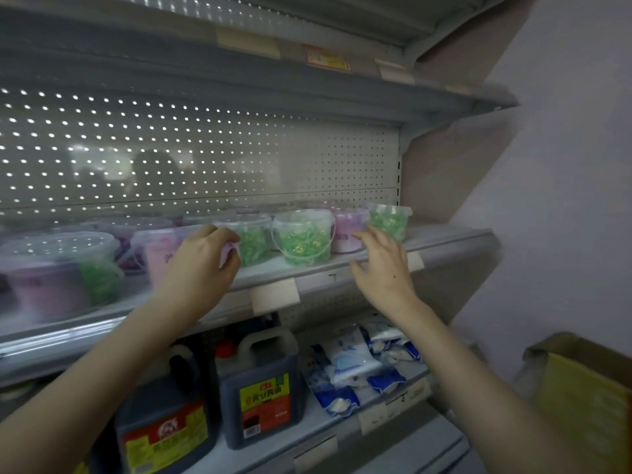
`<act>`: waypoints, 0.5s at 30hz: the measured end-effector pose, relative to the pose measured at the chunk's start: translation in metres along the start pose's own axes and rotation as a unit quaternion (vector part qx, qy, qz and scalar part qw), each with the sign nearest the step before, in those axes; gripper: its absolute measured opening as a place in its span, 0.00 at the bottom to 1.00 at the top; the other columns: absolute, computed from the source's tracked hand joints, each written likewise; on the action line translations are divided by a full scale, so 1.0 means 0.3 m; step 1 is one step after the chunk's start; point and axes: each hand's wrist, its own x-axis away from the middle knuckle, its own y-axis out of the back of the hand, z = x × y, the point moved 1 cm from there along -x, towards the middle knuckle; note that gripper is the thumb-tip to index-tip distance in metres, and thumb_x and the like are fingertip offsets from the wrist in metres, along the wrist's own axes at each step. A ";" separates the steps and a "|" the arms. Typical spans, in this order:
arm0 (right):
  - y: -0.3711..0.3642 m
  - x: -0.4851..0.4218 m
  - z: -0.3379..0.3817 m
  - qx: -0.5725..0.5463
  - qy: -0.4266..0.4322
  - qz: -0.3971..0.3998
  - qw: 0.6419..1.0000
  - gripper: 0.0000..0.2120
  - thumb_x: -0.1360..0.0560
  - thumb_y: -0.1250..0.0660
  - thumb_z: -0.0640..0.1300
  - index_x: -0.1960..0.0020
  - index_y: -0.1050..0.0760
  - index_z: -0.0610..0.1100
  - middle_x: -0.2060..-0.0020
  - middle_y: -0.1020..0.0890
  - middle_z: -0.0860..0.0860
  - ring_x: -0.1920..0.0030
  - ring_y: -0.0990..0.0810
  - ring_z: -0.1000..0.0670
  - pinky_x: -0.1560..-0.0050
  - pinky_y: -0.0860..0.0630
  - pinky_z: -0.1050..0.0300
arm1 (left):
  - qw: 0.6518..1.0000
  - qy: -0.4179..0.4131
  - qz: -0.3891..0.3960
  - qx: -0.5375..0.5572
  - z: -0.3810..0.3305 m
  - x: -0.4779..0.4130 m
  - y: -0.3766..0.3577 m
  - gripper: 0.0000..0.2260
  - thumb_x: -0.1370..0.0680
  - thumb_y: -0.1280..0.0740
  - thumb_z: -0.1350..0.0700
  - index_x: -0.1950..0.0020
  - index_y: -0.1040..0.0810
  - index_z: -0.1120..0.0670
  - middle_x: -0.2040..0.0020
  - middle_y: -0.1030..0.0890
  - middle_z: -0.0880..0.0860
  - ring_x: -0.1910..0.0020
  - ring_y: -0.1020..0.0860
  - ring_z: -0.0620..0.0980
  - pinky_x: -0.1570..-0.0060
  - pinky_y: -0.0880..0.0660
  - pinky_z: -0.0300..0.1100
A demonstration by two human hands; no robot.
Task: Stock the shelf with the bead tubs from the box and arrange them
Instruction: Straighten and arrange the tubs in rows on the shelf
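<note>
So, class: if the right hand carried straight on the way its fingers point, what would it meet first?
Probably the pink tub: the right hand has its fingers angled up-left toward it, though the green tub sits close beside; depth is unclear.

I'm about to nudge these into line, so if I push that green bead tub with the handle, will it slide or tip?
The green bead tub looks squat, so it should slide. Smooth clear plastic may be slippery. Its thin hanging handle could snag neighbours.

tubs (302,237) – clear, green or purple beads | shelf (444,242) – grey | box (581,388) – brown, yellow
</note>
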 end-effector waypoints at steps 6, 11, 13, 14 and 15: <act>-0.027 0.083 0.213 -0.028 0.055 0.028 0.998 0.23 0.23 0.38 0.42 0.29 0.35 0.49 0.28 0.35 0.49 0.28 0.40 0.48 0.28 0.46 0.51 | 0.984 -0.021 -0.048 -0.168 0.107 0.113 0.165 0.10 0.31 0.34 0.59 0.51 0.19 0.58 0.54 0.21 0.60 0.58 0.24 0.63 0.59 0.28 0.52; -0.045 0.140 0.401 -0.018 0.097 0.047 0.994 0.23 0.22 0.40 0.41 0.28 0.35 0.49 0.28 0.36 0.49 0.27 0.41 0.48 0.28 0.48 0.53 | 0.965 0.018 -0.057 -0.254 0.240 0.243 0.349 0.12 0.32 0.34 0.60 0.50 0.20 0.59 0.53 0.22 0.61 0.59 0.24 0.64 0.59 0.29 0.53; -0.051 0.167 0.485 -0.015 0.115 0.053 0.992 0.22 0.22 0.40 0.41 0.28 0.35 0.49 0.28 0.35 0.50 0.28 0.41 0.49 0.28 0.48 0.53 | 0.961 0.036 -0.040 -0.271 0.296 0.307 0.420 0.12 0.33 0.33 0.61 0.50 0.20 0.58 0.53 0.21 0.61 0.58 0.23 0.64 0.57 0.29 0.53; -0.055 0.182 0.528 -0.016 0.123 0.055 0.991 0.22 0.22 0.40 0.41 0.29 0.35 0.49 0.28 0.35 0.51 0.28 0.40 0.49 0.28 0.48 0.54 | 0.960 0.045 -0.033 -0.275 0.323 0.340 0.459 0.13 0.33 0.33 0.61 0.50 0.20 0.58 0.53 0.21 0.61 0.57 0.23 0.64 0.57 0.28 0.54; -0.058 0.198 0.574 -0.016 0.131 0.057 0.990 0.22 0.23 0.40 0.41 0.29 0.34 0.49 0.29 0.34 0.51 0.29 0.40 0.50 0.29 0.48 0.54 | 0.958 0.056 -0.025 -0.280 0.353 0.374 0.498 0.13 0.34 0.34 0.60 0.50 0.20 0.58 0.53 0.21 0.61 0.58 0.23 0.64 0.57 0.28 0.54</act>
